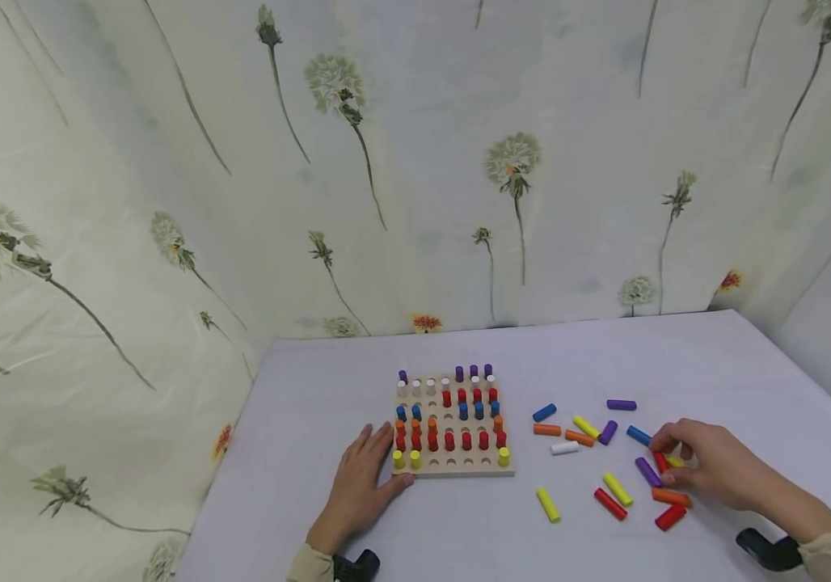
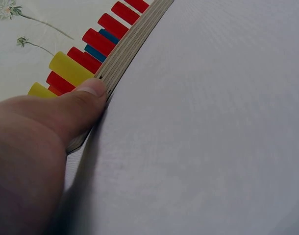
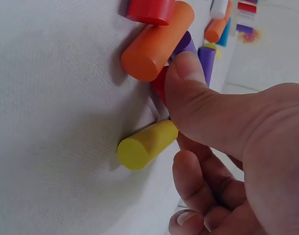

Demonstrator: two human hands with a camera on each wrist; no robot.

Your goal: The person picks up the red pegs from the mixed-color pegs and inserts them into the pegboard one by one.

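Observation:
The wooden pegboard [image 1: 452, 467] carries rows of purple, white, red, blue, orange and yellow pegs, with some bare holes. My left hand [image 1: 364, 478] rests at its near left corner, fingers fairly straight along the left side. In the left wrist view, the thumb [image 2: 88, 100] presses the board's layered edge [image 2: 135, 41] beside a yellow peg [image 2: 71, 67]. Over the loose pegs at the right, my right hand [image 1: 714, 466] pinches a red peg [image 1: 660, 461] between thumb and fingers. In the right wrist view, the thumb mostly hides that peg [image 3: 160, 85]; a yellow peg [image 3: 144, 146] lies just below.
Loose pegs lie scattered between the board and my right hand, among them a white one [image 1: 564, 448], a blue one [image 1: 544, 413] and a purple one [image 1: 622, 405]. An orange peg [image 1: 672, 497] and a red one [image 1: 670, 517] lie nearest the right hand. Flowered cloth [image 1: 415, 162] hangs behind the table.

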